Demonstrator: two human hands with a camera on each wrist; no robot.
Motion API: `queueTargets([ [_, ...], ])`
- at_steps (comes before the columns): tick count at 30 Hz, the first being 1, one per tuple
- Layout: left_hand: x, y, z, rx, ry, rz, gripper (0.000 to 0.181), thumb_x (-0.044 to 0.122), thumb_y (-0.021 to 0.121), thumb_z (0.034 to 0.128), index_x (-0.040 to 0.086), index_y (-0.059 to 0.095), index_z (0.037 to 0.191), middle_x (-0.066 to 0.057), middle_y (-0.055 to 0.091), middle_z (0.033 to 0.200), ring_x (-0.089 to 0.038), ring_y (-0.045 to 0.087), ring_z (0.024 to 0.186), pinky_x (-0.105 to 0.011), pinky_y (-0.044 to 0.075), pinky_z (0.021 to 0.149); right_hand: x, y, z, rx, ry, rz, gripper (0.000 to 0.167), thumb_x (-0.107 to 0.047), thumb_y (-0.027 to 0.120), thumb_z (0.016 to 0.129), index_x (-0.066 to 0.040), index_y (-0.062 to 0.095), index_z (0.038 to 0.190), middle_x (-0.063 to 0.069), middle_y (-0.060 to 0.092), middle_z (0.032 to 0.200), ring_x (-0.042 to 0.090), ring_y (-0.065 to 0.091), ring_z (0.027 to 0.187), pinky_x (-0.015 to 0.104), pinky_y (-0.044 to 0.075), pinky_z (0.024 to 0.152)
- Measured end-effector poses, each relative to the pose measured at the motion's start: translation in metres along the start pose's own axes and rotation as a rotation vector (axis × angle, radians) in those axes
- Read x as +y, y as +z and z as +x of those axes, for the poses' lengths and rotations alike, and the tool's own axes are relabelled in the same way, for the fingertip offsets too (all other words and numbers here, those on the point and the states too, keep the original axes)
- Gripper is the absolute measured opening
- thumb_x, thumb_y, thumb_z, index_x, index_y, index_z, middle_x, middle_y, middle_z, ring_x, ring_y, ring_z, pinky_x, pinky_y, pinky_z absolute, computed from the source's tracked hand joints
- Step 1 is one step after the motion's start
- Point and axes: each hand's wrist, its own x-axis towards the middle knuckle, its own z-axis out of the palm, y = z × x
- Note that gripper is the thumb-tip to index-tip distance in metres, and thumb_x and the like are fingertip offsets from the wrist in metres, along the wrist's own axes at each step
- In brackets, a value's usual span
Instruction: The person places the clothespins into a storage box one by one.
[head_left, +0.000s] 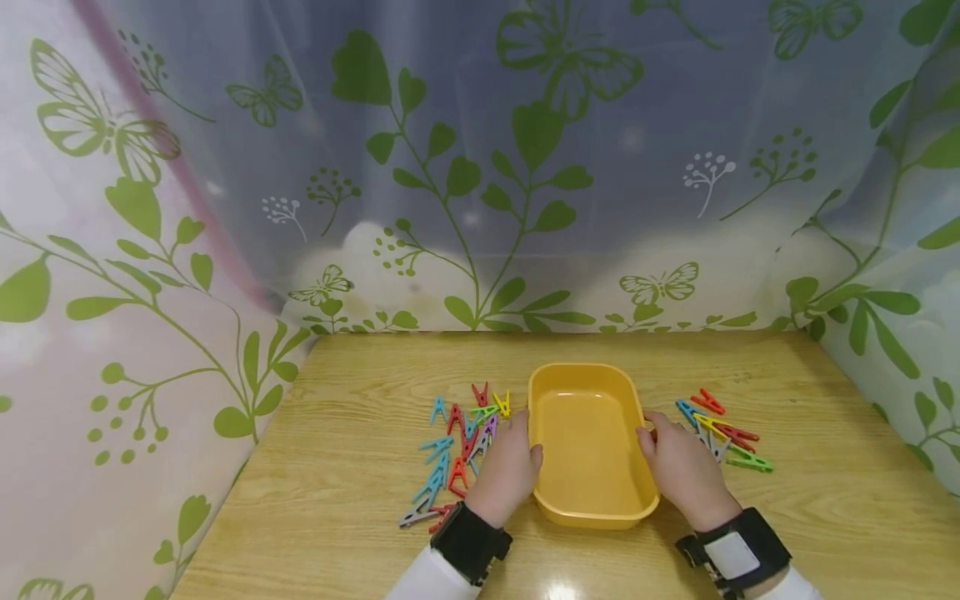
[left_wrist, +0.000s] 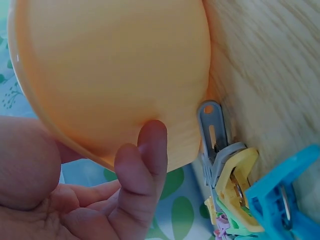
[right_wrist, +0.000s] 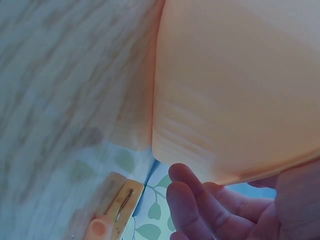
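An orange-yellow plastic tub (head_left: 592,450) stands on the wooden table, with nothing inside. The left hand (head_left: 510,467) grips its left rim, thumb over the edge; in the left wrist view the fingers (left_wrist: 152,145) lie against the outer wall of the tub (left_wrist: 115,65). On the opposite side the right hand (head_left: 686,471) holds the right rim, thumb inside; the right wrist view shows its curled fingers (right_wrist: 187,200) beneath the rim of the tub (right_wrist: 230,90).
Several coloured clothespins (head_left: 437,475) lie scattered left of the tub, beside the left hand. Several more clothespins (head_left: 738,433) lie right of it, beyond the right hand. A leaf-and-butterfly patterned curtain (head_left: 480,208) hangs behind the wooden table (head_left: 322,500) and at both sides.
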Motion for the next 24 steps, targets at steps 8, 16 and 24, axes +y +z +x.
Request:
queueTargets([
  [8,-0.001,0.001,0.0,-0.019,-0.021,-0.006,0.055,0.007,0.064,0.1005,-0.011,0.042,0.147,-0.031,0.062,0.132,-0.042,0.065,0.118,-0.052,0.055,0.096,0.008,-0.004,0.002,0.01,0.023,0.061,0.044,-0.029,0.053,0.107,0.005,0.061,0.134,0.022,0.072,0.106,0.023,0.065,0.078,0.035,0.05,0.061],
  [16,-0.003,0.003,0.0,-0.019,-0.019,-0.009,0.055,0.008,0.063,0.101,-0.01,0.041,0.148,-0.03,0.062,0.133,-0.041,0.066,0.117,-0.05,0.056,0.096,0.028,-0.024,0.005,0.164,-0.004,0.073,0.037,-0.026,0.057,0.105,0.006,0.069,0.12,0.023,0.073,0.099,0.025,0.065,0.071,0.033,0.045,0.055],
  [24,-0.003,0.003,0.001,-0.025,-0.033,-0.013,0.056,0.009,0.063,0.1017,-0.009,0.04,0.15,-0.029,0.061,0.136,-0.04,0.065,0.119,-0.051,0.055,0.097,0.044,-0.03,0.008,0.129,0.013,-0.007,0.029,-0.021,0.068,0.099,0.006,0.071,0.107,0.02,0.072,0.092,0.027,0.065,0.073,0.041,0.051,0.06],
])
